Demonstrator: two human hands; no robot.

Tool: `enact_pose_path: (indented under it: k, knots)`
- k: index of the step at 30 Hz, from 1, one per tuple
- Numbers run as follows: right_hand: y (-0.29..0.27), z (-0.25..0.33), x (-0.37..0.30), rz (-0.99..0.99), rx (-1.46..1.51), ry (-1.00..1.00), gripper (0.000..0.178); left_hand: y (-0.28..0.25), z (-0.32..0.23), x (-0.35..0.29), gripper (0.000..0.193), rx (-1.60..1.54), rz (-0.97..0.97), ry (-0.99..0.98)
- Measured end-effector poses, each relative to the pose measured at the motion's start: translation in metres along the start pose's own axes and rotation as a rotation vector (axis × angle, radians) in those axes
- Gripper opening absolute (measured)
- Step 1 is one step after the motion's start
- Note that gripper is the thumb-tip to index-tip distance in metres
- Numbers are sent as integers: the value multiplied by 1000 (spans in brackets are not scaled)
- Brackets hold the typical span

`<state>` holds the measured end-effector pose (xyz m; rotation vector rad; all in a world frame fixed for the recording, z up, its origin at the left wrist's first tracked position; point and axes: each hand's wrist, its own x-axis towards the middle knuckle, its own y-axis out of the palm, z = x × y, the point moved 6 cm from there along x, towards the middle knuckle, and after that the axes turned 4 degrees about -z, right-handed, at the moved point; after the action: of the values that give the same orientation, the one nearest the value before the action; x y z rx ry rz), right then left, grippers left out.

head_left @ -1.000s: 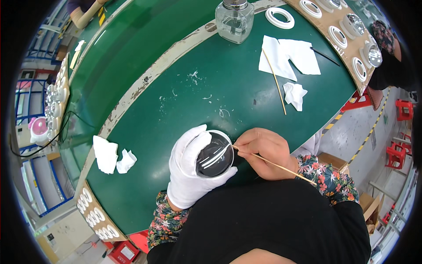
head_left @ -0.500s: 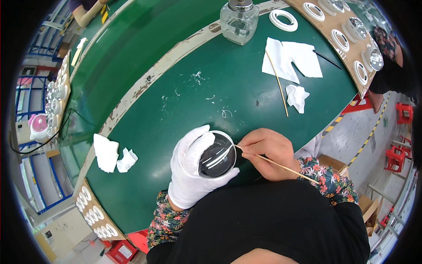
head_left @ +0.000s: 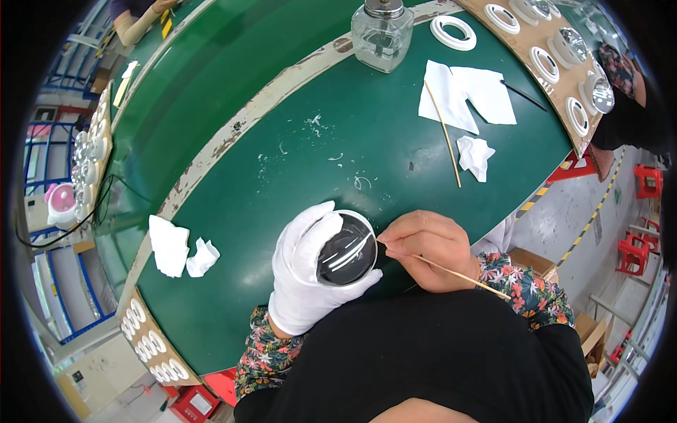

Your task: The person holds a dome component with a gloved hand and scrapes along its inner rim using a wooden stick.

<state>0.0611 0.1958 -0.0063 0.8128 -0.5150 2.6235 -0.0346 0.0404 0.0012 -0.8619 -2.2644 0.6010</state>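
Note:
My left hand [head_left: 300, 271], in a white glove, is wrapped round a round white-rimmed piece with a dark, glossy, clear-looking face [head_left: 349, 255]. Bright streaks of light reflect across that face. Bare and pinched, my right hand [head_left: 429, 248] grips a thin wooden stick [head_left: 451, 271]. Its tip meets the right side of the white rim, and the other end slants down over my floral sleeve. The underside of the round piece is hidden by the glove.
A glass pump bottle [head_left: 381, 35] and a white ring [head_left: 453, 33] stand at the back. White cloths [head_left: 486, 92], another wooden stick [head_left: 443, 134] and a black stick [head_left: 523, 95] lie right. Folded cloth [head_left: 168, 245] lies left. Boards of rings [head_left: 144, 345] flank the green table.
The stick's tip stays at the rim while my right hand shifts very slightly. The round piece remains in my left hand, almost unmoved.

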Motion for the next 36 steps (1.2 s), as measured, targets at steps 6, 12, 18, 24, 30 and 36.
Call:
enact_pose_path:
  k: [6,12,18,24,30,36]
  knots:
    - [1,0,0,4,-9,-1,18,0,0,-1,90,12,8,-11]
    - [0,2,1,10,2,-9,18,0,0,0,90,11,5,-8]
    - [1,1,0,-3,-3,-7,17,0,0,-2,90,16,-3,-7]
    - [1,2,3,4,-9,-26,17,0,0,-1,90,8,-1,-9]
    - [3,3,2,-21,-33,-52,17,0,-1,0,89,1,-13,2]
    - [5,4,3,-28,-62,-64,15,1,-1,-2,90,0,-32,8]
